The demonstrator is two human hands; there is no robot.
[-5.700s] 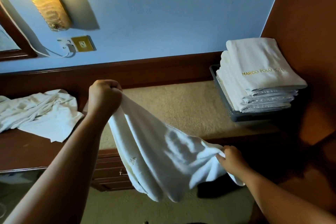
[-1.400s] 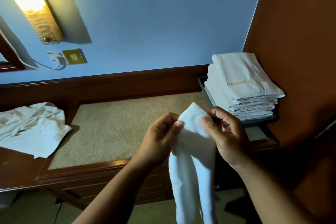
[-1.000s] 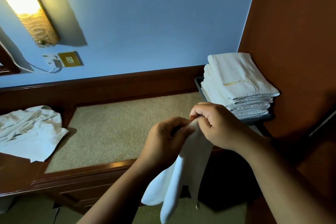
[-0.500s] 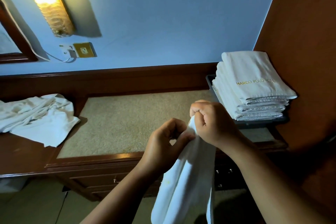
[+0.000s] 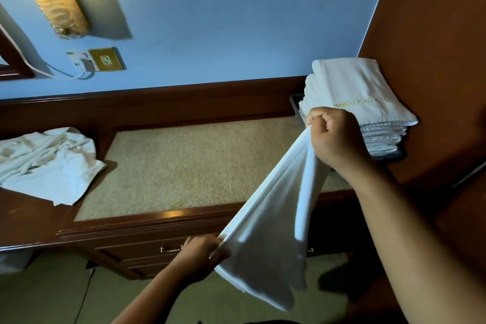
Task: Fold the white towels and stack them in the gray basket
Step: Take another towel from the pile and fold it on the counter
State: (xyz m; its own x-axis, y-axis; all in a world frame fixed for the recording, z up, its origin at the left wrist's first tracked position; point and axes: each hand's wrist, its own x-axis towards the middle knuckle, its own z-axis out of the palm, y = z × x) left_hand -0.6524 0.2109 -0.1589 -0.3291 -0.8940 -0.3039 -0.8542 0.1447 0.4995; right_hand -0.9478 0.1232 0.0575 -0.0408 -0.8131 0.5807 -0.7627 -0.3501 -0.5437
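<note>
While the right hand (image 5: 334, 137) clamps the soft white towel (image 5: 273, 221) just before the gray basket (image 5: 295, 102), the left hand (image 5: 202, 255) pinches a lower edge – probably stretching it flat for folding.

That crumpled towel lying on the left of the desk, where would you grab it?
Probably pinch the crumpled towel at its flat near corner, coming from the front edge of the desk. That corner lies spread and free; the far part is bunched into ridges that hide its edges.

left hand (image 5: 202, 252) dropped from beside the right hand (image 5: 334, 137), drawing the white towel (image 5: 271, 221) out slantwise
</note>
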